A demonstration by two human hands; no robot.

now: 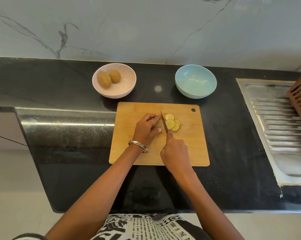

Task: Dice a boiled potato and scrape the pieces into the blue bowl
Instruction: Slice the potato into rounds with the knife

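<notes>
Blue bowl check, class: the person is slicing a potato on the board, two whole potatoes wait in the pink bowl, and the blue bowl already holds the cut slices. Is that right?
Not quite. The blue bowl holds no slices; the head view shows the slices lying on the board beside the knife. The rest stands: two whole potatoes in the pink bowl.

1. Wall point(146, 28): pale marble-look slab w/ grey veins.
2. Countertop point(59, 170): black polished granite, glossy reflections along left edge.
3. Steel sink drainboard point(276, 129): ribbed, inset at right.
4. Floor point(13, 196): light beige.
</notes>
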